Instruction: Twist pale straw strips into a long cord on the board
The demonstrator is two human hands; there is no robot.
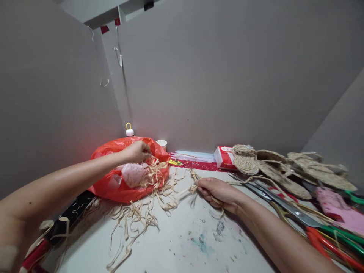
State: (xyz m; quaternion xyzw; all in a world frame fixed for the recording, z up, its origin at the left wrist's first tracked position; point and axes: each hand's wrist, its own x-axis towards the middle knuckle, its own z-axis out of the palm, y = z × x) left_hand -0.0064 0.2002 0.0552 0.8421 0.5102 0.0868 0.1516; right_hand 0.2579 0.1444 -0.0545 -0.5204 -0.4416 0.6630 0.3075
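Note:
My left hand [138, 151] is closed in a pinch over the red plastic bag [113, 189], its fingertips at the top of some pale straw strips [156, 168]. The strips spill from the bag's mouth onto the table, and a pinkish-white bundle [133, 175] lies inside. My right hand [217, 193] is closed around a straw braid [193, 175], whose end sticks out past the thumb. A thin tail of cord runs from behind this hand toward the right. Loose strips [136, 216] lie on the white table in front of the bag.
Large scissors [292, 212] with green and red handles lie on the right. Behind them are several woven straw slippers [273, 174] and a red-and-white box [224, 157]. Pale glue-like sticks [196, 156] and a paper cup [162, 143] stand by the grey partition [213, 76].

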